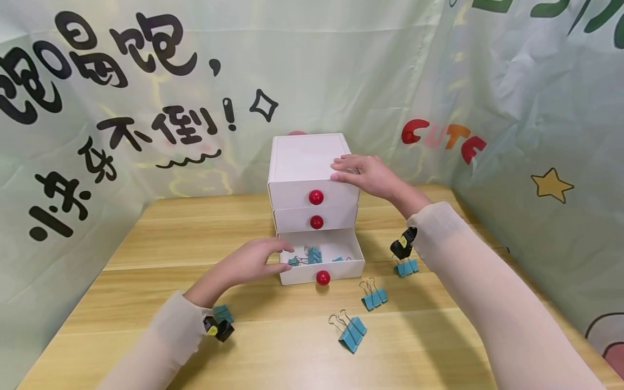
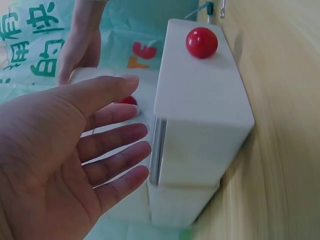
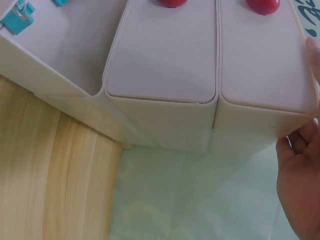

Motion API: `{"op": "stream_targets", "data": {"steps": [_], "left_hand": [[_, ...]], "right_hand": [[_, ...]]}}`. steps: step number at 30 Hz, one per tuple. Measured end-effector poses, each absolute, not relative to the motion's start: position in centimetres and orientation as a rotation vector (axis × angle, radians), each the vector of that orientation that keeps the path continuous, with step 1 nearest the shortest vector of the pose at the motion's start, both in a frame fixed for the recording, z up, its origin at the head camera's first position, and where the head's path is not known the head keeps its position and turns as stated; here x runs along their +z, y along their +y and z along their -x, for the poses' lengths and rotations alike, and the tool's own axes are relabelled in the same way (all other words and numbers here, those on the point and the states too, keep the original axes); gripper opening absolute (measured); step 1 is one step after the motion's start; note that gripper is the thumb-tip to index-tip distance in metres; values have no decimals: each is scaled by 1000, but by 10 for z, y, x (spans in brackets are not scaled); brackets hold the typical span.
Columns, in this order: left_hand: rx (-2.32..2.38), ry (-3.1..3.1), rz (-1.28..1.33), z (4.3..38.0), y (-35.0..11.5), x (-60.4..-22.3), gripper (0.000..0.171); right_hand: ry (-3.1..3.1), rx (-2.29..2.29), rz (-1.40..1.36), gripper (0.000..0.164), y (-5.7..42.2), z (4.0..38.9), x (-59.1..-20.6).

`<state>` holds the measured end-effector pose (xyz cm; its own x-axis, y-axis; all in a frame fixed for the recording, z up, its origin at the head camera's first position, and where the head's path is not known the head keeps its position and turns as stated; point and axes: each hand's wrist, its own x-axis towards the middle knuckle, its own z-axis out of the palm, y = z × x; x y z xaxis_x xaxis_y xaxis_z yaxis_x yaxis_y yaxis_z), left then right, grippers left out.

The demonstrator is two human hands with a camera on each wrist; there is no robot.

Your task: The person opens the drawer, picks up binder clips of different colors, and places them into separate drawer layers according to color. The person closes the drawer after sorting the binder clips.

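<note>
A white desktop drawer box (image 1: pixel 309 157) with red knobs stands on the table, its bottom drawer (image 1: pixel 297 278) pulled out. Inside that drawer lie several teal binder clips (image 1: pixel 313 255). My left hand (image 1: pixel 251 262) is at the drawer's left side, thumb and fingers extended and spread, holding nothing; whether the tips touch the drawer I cannot tell. My right hand (image 1: pixel 370 174) rests on the box's top right edge, with thumb and forefinger lying over the top. In the right wrist view its other fingers (image 3: pixel 300 142) are partly hidden beside the box's corner.
Binder clips lie on the wooden table (image 1: pixel 273 346): one clip (image 1: pixel 352 334) in front, another clip (image 1: pixel 374 298) behind it, a third clip (image 1: pixel 406 267) below the right wrist. One more clip (image 1: pixel 222 312) is beside the left wrist. A printed cloth (image 1: pixel 219 65) hangs behind.
</note>
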<state>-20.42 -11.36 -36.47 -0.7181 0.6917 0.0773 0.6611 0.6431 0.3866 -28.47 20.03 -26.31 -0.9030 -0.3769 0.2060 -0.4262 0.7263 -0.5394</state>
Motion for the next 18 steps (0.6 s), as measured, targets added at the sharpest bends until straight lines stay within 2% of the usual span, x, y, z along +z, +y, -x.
{"op": "stream_targets", "data": {"steps": [11, 18], "left_hand": [[564, 2824, -1128, 188, -161, -364, 50], [574, 2857, -1060, 170, -190, -371, 49]], "right_hand": [[-2854, 935, -644, 58, 202, 283, -263], [-2843, 919, -654, 58, 201, 283, -263]]}}
